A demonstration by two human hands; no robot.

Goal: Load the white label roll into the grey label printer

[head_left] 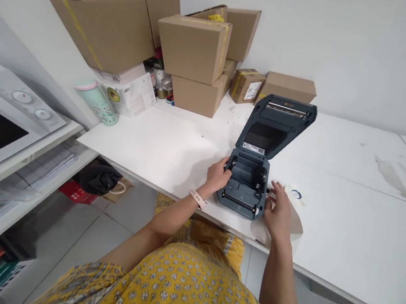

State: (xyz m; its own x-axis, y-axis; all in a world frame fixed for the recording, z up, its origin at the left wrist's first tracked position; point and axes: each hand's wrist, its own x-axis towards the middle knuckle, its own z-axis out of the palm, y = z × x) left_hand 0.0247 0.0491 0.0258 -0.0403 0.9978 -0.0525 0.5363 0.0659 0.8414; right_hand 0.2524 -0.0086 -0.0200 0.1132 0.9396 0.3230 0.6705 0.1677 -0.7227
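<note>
A dark grey label printer (pixel 243 199) stands near the table's front edge, its lid (pixel 279 124) raised and tilted back. Dark rollers and an open bay show inside, with no roll visible in it. My left hand (pixel 218 175) grips the left side of the body, its fingers curled over the edge. At the right side, my right hand (pixel 278 209) has bent fingers against the casing, beside a small dark part. Just beyond that hand lies a white round piece with a blue ring (pixel 296 194), which I cannot name for sure.
Cardboard boxes (pixel 192 48) are stacked at the back left of the white table (pixel 357 232). A mint green tumbler (pixel 97 103) leans in view beside a white box (pixel 134 94). Further left, a microwave (pixel 8 121) sits on a shelf unit. Smaller cartons (pixel 288 87) line the wall.
</note>
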